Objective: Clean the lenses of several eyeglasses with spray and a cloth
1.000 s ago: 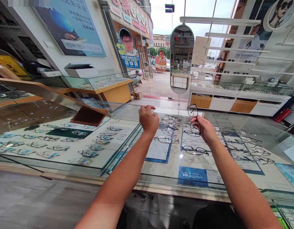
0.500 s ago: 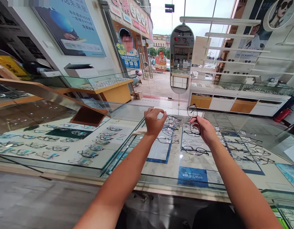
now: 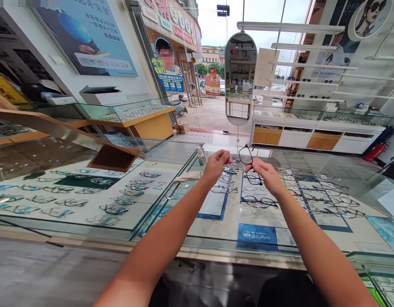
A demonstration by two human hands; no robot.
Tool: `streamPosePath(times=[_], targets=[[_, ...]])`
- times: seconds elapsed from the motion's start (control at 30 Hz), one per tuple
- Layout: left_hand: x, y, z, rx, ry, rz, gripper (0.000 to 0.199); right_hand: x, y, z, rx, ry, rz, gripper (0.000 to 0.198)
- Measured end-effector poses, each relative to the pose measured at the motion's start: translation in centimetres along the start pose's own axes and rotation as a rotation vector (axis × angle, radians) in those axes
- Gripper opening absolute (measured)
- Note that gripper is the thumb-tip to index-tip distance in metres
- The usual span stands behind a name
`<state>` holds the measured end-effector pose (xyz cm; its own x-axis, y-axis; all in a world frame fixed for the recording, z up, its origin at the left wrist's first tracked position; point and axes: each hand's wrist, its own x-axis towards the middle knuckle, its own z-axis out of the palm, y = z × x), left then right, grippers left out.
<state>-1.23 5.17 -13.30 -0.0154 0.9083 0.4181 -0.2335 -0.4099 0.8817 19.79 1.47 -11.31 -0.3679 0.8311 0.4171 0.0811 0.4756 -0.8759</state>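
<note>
A pair of dark-framed eyeglasses (image 3: 245, 155) is held upright above the glass counter, its upper lens standing over the fingers. My right hand (image 3: 265, 171) pinches it around the middle; the other lens seems to hang below the fingertips. Just to the left, my left hand (image 3: 218, 164) is closed in a pinch near the frame. Whatever its fingertips hold, if anything, is too small to make out. Beneath both hands lie several eyeglasses in the display case, including a black pair (image 3: 259, 201) near the front.
A pale cloth (image 3: 188, 177) and a small spray bottle (image 3: 201, 156) sit by my left wrist. The glass case (image 3: 171, 192) spans the front. A brown wooden stand (image 3: 112, 160) rises on the left. An oval mirror (image 3: 240, 79) stands beyond the counter.
My left hand has moved right, its thumb-and-finger ring closing into a pinch. My right hand and the eyeglasses have shifted slightly left and tilted, bringing the hands closer. The spray bottle now shows.
</note>
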Motion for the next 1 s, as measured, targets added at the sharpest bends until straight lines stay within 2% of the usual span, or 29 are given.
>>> streamPosePath(times=[0.13, 0.27, 0.37, 0.5, 0.57, 0.63, 0.77, 1.0], targets=[[-0.3, 0.2, 0.2, -0.133, -0.174, -0.082, 0.059, -0.1, -0.2, 0.3, -0.067, -0.047, 0.007, 0.057], [-0.5, -0.1, 0.2, -0.049, -0.227, -0.046, 0.058, -0.1, -0.1, 0.1, -0.106, -0.055, 0.016, 0.058], [-0.6, -0.3, 0.1, 0.145, -0.209, 0.077, 0.053, 0.1, 0.0, -0.3, -0.14, -0.016, 0.02, 0.056], [-1.1, -0.4, -0.2, 0.569, -0.078, 0.413, 0.035, 0.3, 0.0, -1.1, -0.151, 0.004, 0.016, 0.05], [-1.3, -0.5, -0.4, 0.719, -0.062, 0.599, 0.039, 0.3, -0.2, -1.5, -0.155, -0.032, 0.023, 0.047], [-1.3, -0.7, -0.5, 0.785, -0.067, 0.729, 0.054, 0.2, -0.5, -1.8, -0.16, -0.091, 0.035, 0.045], [-1.0, -1.1, -0.9, 0.836, -0.083, 0.82, 0.071, 0.0, -1.3, -2.3, -0.183, -0.179, 0.041, 0.043], [-1.0, -0.9, -0.8, 0.828, -0.15, 0.856, 0.072, -0.2, -1.5, -2.4, -0.222, -0.22, 0.016, 0.044]])
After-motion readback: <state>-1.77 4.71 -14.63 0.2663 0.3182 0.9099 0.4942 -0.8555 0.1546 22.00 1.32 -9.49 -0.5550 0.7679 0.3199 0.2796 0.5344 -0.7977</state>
